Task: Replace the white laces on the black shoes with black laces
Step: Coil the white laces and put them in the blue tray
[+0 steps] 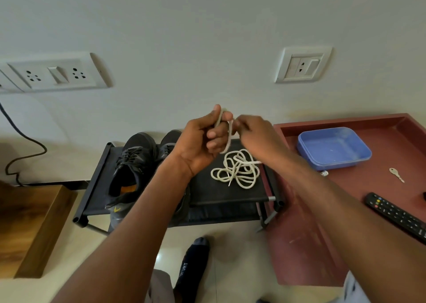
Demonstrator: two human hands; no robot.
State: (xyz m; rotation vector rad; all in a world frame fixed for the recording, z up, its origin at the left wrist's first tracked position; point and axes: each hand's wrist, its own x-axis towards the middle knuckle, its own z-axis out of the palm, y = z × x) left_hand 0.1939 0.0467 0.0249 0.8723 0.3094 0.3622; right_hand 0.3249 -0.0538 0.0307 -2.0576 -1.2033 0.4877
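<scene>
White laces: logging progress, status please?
Left hand and right hand winding one white lace. Other white lace loose on rack. Shoes show dark laces. Nothing blocking.

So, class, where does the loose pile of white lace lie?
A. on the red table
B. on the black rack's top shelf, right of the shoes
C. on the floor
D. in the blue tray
B: the white lace pile lies on the black rack, right of the black shoes.

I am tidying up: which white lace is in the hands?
The white lace wound around the left hand, not the loose pile on the rack.
</scene>
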